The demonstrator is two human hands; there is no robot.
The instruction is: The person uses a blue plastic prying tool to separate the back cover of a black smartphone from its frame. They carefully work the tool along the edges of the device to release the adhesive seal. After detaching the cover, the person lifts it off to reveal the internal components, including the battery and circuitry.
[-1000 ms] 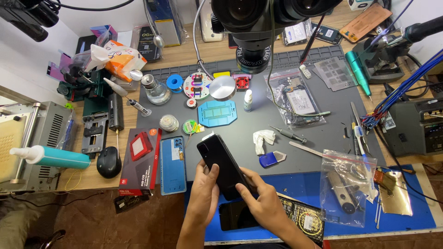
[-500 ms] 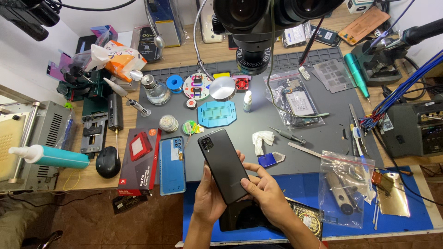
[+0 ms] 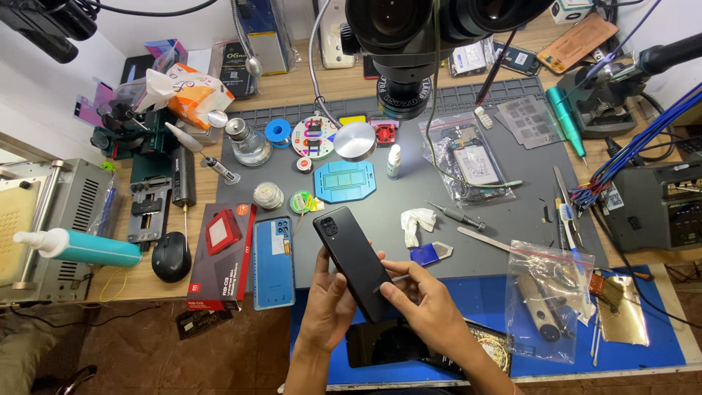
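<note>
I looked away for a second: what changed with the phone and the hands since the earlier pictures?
The black phone shifted slightly toward the person between the first two pictures, staying tilted, back up. Both hands kept hold: the left hand underneath, the right hand at its lower edge. The blue phone and grey mat stayed put.

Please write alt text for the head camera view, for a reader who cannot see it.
Two bare hands hold a black phone, back side up, over a cluttered repair bench: left hand grips its lower edge, right hand touches its side. A blue phone back lies to the left.
</note>
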